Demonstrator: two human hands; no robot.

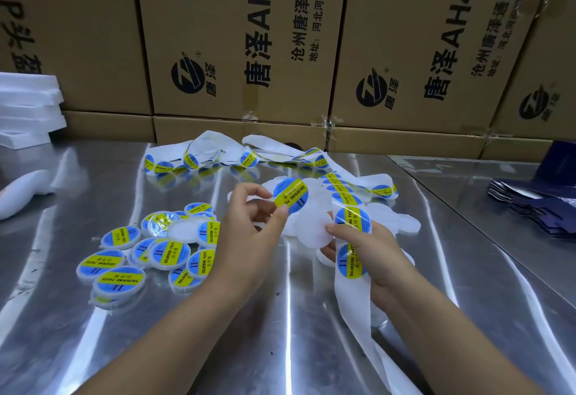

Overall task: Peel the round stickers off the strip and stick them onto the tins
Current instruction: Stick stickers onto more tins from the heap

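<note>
Far left: foam stack [29, 107], not in play. Labelled tins [137, 257] are piled on the steel table [296, 316], left of the hands.

Left hand [249, 226]: thumb and forefinger pinch one sticker [290, 195] by its lower edge, other fingers loosely curled. The sticker is up off the table and looks clear of the strip. Bare tins [311, 229] lie just below it, between the hands.

Right hand [371, 251]: thumb on top, fingers curled under, gripping the strip [352, 301]. One end runs toward the person, the other back to a loose heap by the boxes [237, 36].

Step in hand, I'd say: land the sticker on a bare tin.
- Keep the pinch at the rim so little glue gets touched.
- Centre it over the lid and touch one edge down first.
- Smooth across to avoid bubbles.
- Keep the strip slack so the next sticker doesn't lift early.

Blue cartons [536, 210] far right, untouched.
</note>
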